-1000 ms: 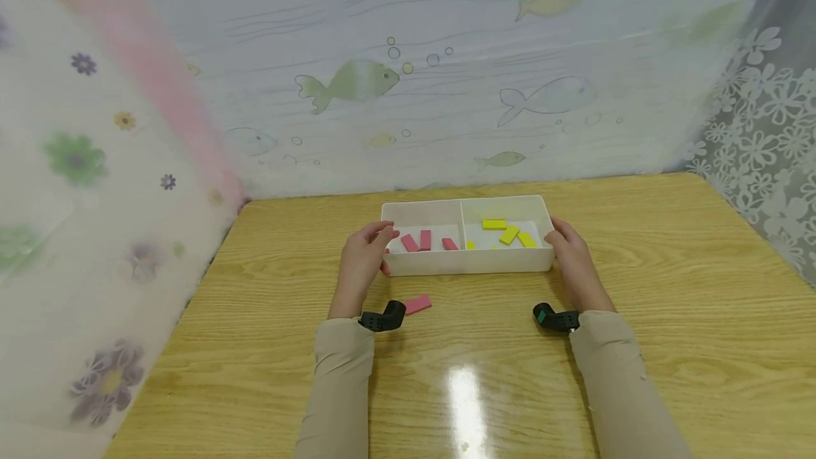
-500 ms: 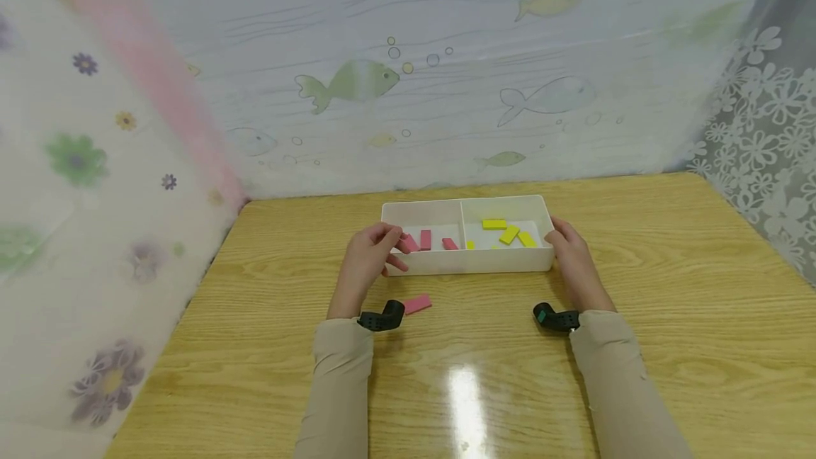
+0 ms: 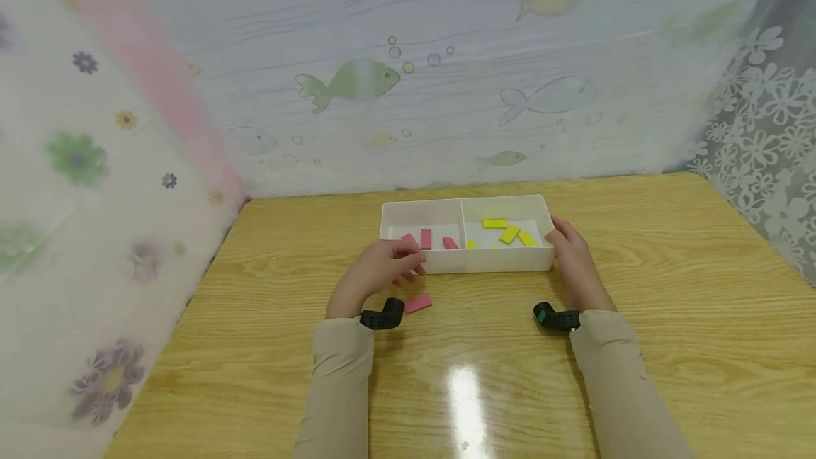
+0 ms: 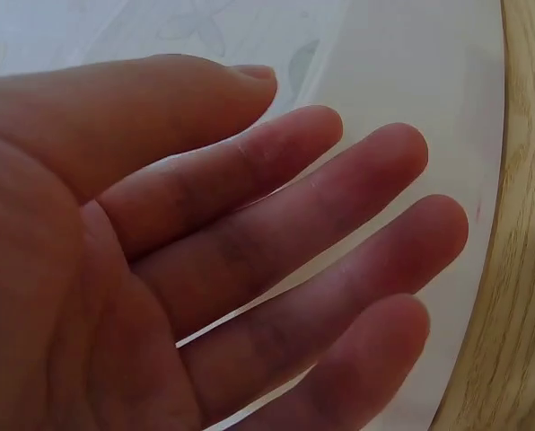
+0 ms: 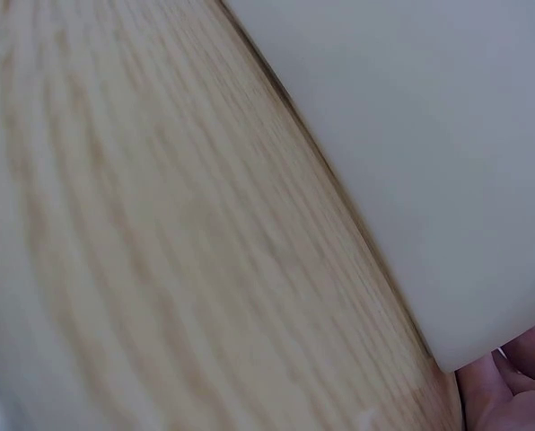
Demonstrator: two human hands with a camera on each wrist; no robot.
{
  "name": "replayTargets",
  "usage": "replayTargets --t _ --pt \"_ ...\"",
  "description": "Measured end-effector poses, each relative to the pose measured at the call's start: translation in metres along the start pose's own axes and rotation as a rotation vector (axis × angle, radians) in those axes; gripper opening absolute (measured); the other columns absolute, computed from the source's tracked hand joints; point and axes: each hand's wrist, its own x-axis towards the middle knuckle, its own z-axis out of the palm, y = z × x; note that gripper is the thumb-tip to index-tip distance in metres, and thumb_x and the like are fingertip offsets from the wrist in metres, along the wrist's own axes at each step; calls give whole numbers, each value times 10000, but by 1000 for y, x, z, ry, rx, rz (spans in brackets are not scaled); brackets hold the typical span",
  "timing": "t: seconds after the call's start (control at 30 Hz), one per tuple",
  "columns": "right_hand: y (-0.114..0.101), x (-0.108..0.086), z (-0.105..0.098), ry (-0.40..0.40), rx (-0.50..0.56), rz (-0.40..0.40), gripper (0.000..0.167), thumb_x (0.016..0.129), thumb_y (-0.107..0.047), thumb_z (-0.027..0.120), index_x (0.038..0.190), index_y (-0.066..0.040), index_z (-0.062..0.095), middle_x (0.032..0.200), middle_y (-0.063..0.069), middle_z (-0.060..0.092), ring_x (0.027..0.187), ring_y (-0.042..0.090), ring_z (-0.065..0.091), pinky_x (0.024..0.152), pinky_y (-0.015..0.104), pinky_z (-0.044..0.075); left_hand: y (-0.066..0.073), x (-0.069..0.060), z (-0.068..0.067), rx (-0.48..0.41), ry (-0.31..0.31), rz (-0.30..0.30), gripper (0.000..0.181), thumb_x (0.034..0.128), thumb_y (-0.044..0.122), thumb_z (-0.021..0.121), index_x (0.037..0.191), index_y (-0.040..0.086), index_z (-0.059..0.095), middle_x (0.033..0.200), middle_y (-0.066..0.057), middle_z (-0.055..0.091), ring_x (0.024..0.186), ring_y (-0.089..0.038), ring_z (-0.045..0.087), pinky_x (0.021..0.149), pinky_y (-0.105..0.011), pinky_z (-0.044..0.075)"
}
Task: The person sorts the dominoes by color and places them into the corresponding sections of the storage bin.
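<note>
A white two-compartment box [image 3: 487, 261] stands on the table, with pink blocks [image 3: 426, 239] in its left half and yellow blocks [image 3: 509, 234] in its right. My left hand [image 3: 372, 268] is in front of the box's left end and hides that corner. In the left wrist view its fingers [image 4: 366, 180] are spread, nearly straight, and hold nothing. With thumb and fingers my right hand [image 3: 579, 268] grips the box's right end. Only a bit of that hand [image 5: 519, 386] shows at the box corner in the right wrist view. One pink block [image 3: 418, 304] lies on the table before the box.
The wooden table [image 3: 255, 346] reaches back to a curtain [image 3: 446, 126] printed with fish. Black wrist cameras [image 3: 382, 315] sit on both wrists, the left one near the loose pink block. Light glares off the table's front.
My left hand has slid from the box's left end towards the right and nearer to me, along its front. My right hand and the box have hardly moved.
</note>
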Motion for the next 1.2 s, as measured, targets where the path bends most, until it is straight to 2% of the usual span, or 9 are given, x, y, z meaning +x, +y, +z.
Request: replayTargets --t 0.13,0.3,0.4,0.5,0.67,0.77,0.83,1.07,1.2 --pt "-1 0 1 2 -2 4 532 927 -231 316 1431 -127 183 1460 79 168 1311 250 146 1032 481 149 -1 -1 1 69 -35 -39 273 889 323 543 997 98 654 904 -47 661 810 -203 612 708 -346 487" --pt "-1 -1 1 5 -6 10 532 927 -233 327 1429 -123 191 1459 80 173 1314 245 141 1033 476 148 -4 -2 5 89 -105 -87 245 881 242 559 1040 70 632 867 -72 650 683 -211 625 646 -313 498" --pt "-1 -1 1 6 -9 4 531 925 -236 329 1426 -120 199 1455 86 181 1309 250 152 1030 479 154 -5 -3 7 155 -88 -86 206 875 238 563 1012 98 627 835 -64 640 606 -186 582 585 -284 472" --pt "0 -1 1 5 -8 -4 530 925 -238 326 1425 -114 201 1452 93 188 1305 254 161 1026 483 160 -4 -3 8 239 -72 -105 186 865 266 572 979 128 623 823 -34 629 629 -159 555 580 -276 439" --pt "0 -1 1 1 -9 -12 528 929 -239 323 1424 -101 199 1452 100 186 1307 259 157 1025 490 157 -2 -5 11 211 -96 -217 274 854 333 581 1029 123 589 837 -47 609 719 -167 557 585 -307 459" --pt "1 -1 0 0 -6 -10 527 930 -239 325 1424 -104 200 1452 95 187 1309 253 153 1029 487 150 -2 -4 13 188 -109 -242 300 846 358 587 1044 133 583 847 -42 606 742 -170 553 575 -322 466" --pt "1 -1 0 1 -1 -15 525 930 -235 327 1423 -102 203 1450 96 191 1308 254 157 1028 486 152 -1 -2 15 189 -114 -227 299 837 356 599 1042 139 585 860 -26 602 762 -169 555 574 -328 468" --pt "1 0 0 -1 -4 -27 527 933 -245 324 1425 -104 199 1454 93 184 1310 259 154 1028 488 154 0 5 24 337 -116 -60 306 792 311 654 1018 106 623 969 17 581 828 -128 524 715 -281 441" --pt "1 -1 0 -7 3 -22 536 932 -246 322 1430 -107 180 1460 86 168 1314 254 140 1033 484 146 4 6 29 371 -122 -35 299 778 305 680 984 95 626 973 27 584 839 -125 514 704 -269 439"
